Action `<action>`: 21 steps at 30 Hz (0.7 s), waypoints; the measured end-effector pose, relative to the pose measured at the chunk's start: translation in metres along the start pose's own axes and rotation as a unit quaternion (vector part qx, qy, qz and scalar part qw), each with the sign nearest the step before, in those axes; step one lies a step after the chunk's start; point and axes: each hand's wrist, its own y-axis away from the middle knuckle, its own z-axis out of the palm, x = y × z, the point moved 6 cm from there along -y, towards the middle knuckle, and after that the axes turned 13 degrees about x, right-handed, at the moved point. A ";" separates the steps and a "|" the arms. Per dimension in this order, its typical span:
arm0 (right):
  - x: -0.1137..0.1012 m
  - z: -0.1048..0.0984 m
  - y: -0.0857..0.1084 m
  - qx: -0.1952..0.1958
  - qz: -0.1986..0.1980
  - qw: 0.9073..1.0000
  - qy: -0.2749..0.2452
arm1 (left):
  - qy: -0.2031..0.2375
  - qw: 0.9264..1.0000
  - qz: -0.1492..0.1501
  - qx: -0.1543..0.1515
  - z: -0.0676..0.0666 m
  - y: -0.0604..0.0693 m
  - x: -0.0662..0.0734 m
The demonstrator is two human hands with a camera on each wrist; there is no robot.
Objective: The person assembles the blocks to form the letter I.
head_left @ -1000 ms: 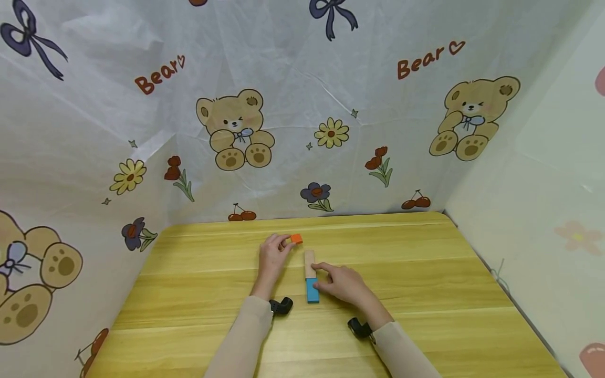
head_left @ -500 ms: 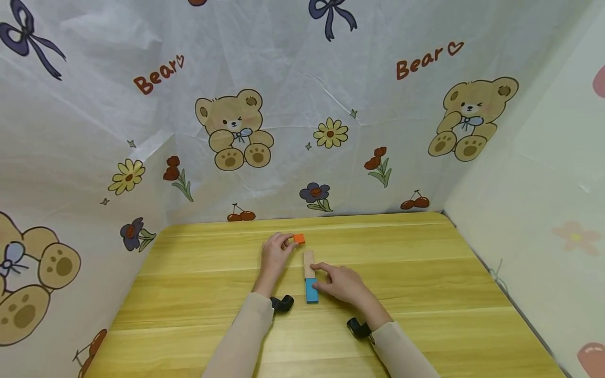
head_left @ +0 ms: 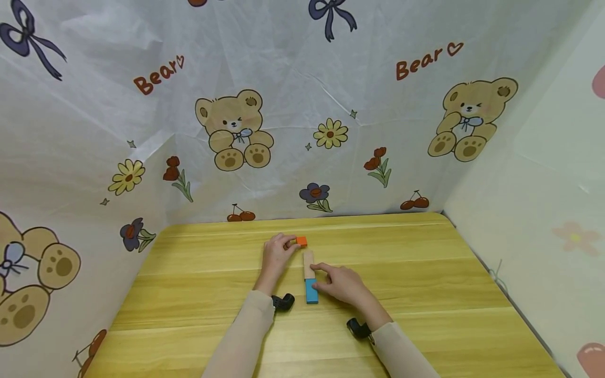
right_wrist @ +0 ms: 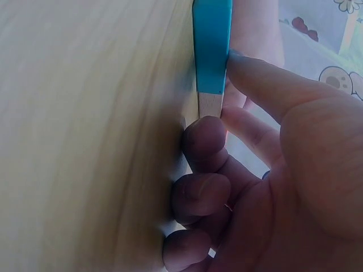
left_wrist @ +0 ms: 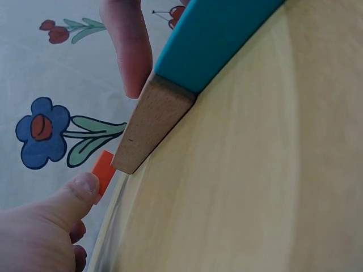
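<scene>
My left hand (head_left: 275,257) pinches a small orange block (head_left: 301,241) between thumb and fingers, just beyond the far end of a short row. That row is a plain wooden block (head_left: 309,263) with a blue block (head_left: 311,291) end to end on its near side. In the left wrist view a narrow space shows between my thumb (left_wrist: 85,190) and the wooden block (left_wrist: 153,122). My right hand (head_left: 345,285) lies to the row's right, its index fingertip touching the wooden block and its thumb against the side of the blue block (right_wrist: 212,48).
The blocks rest on a yellow wood-grain table (head_left: 416,252). Behind it hangs a white cloth (head_left: 283,63) printed with bears and flowers. A pale wall stands along the right edge. Each wrist wears a black camera (head_left: 283,302).
The left hand has carried the orange block a little to the right and slightly nearer, closer to the wooden block's far end. The right hand and the row have stayed put.
</scene>
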 end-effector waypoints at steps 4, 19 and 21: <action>0.000 0.000 0.000 0.001 -0.003 1.000 -0.002 | -0.006 1.000 -0.005 -0.007 0.002 0.000 -0.001; -0.001 -0.001 0.001 0.006 -0.004 1.000 0.003 | -0.038 0.999 0.002 -0.035 0.007 -0.001 0.000; -0.001 -0.001 0.001 0.006 -0.005 1.000 0.003 | -0.044 0.998 -0.002 -0.040 0.009 -0.001 -0.001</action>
